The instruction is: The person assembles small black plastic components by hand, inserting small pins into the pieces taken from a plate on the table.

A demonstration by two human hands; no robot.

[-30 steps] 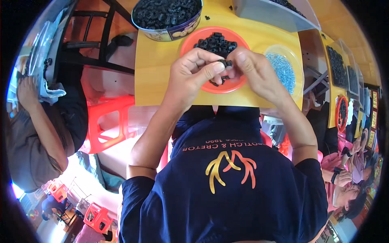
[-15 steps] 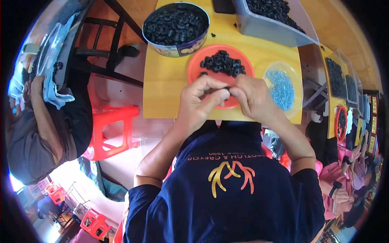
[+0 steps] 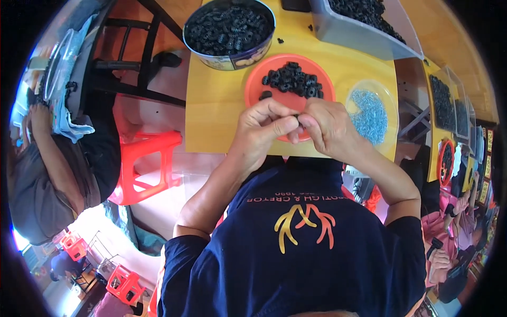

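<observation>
My left hand (image 3: 259,129) pinches a small black part (image 3: 297,117) between thumb and fingertips, over the near edge of an orange-red plate (image 3: 255,84). Meeting it there, my right hand (image 3: 331,127) has its thumb and fingers pressed together at the same part; whatever those fingertips hold is too small to make out. On the plate lies a pile of black ribbed wheel-like parts (image 3: 293,80), and one loose black part (image 3: 265,95) sits apart near my left fingers. A clear round dish (image 3: 393,113) with tiny shiny bluish pieces (image 3: 368,119) stands to the right of my right hand.
Behind the plate, a round tin (image 3: 229,62) is full of black parts. A translucent bin (image 3: 364,45) with more stands back right on the yellow table (image 3: 208,116). At left are a red stool (image 3: 150,164) and a seated person (image 3: 50,179); other people work at right.
The view has shifted slightly. Both hands stay together over the plate's near edge, with small finger movements around the black part.
</observation>
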